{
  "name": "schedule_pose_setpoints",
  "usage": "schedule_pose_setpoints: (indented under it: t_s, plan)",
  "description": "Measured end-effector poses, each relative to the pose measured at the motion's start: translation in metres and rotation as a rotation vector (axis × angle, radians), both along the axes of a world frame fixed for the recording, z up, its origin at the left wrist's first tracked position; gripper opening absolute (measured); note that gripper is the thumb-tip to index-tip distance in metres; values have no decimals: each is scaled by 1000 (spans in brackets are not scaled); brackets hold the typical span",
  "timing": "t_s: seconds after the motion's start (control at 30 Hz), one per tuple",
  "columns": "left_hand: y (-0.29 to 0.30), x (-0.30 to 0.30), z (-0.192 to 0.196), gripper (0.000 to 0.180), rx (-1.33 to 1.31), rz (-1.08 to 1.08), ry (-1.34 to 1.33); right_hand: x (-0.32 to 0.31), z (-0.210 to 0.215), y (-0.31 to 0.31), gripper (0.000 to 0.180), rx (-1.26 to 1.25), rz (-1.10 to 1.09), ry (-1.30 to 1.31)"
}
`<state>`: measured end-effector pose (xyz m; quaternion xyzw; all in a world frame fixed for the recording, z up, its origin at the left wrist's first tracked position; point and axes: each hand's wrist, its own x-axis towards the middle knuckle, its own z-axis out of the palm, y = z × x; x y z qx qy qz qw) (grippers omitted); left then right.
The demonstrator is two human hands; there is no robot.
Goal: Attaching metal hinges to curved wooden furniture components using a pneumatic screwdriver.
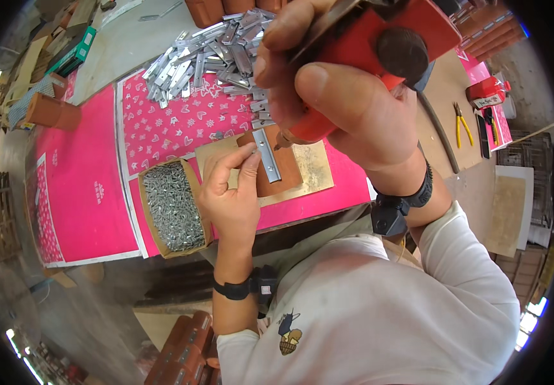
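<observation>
- Pink-covered desk (91, 167) stretched toward 9 o'clock; a metal strip (269, 160) lay on a brown piece (290, 170).
- Right hand (367, 122): wrapped around a red tool (363, 38) toward 1 o'clock from the strip.
- Left hand (229, 192): fingertips at the strip's 9 o'clock edge; whether they pinched anything could not be told.
- Fastener box (197, 196): at 8 o'clock.

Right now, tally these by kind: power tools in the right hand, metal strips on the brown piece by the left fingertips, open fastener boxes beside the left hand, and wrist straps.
Red power tool in right hand: 1
Metal strip on brown piece by left hand: 1
Open fastener box: 1
Black wrist straps: 2
Total: 5
</observation>
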<state>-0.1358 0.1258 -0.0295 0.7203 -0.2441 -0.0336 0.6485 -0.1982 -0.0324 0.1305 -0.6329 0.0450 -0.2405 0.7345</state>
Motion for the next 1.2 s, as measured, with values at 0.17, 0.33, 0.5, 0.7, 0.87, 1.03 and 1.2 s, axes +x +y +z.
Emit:
schedule_pose_setpoints:
  t_s: [0.17, 0.33, 0.5, 0.7, 0.87, 1.03, 1.2]
  plan:
    - [-2, -5, 3, 13, 29, -5, -43, 14, 1, 13, 21, -13, -15, -403]
    - [-1, -4, 4, 14, 48, -16, -206, 30, -29, 11, 27, -143, 6, -517]
    - [2, -4, 5, 13, 54, -1, -202, 35, -32, 13, 29, -63, 14, -476]
    - [0, -6, 7, 13, 62, -5, -210, 40, -44, 17, 28, 5, -21, -466]
    - [-3, -5, 4, 14, 17, 12, -266, 21, -23, 19, 25, -77, -17, -201]
    - [-10, 1, 3, 16, 60, 45, -405, 29, -34, 19, 26, -141, -24, -264]
    - [-20, 7, -2, 17, 105, 75, -342, 40, -46, 11, 21, -377, -30, -255]
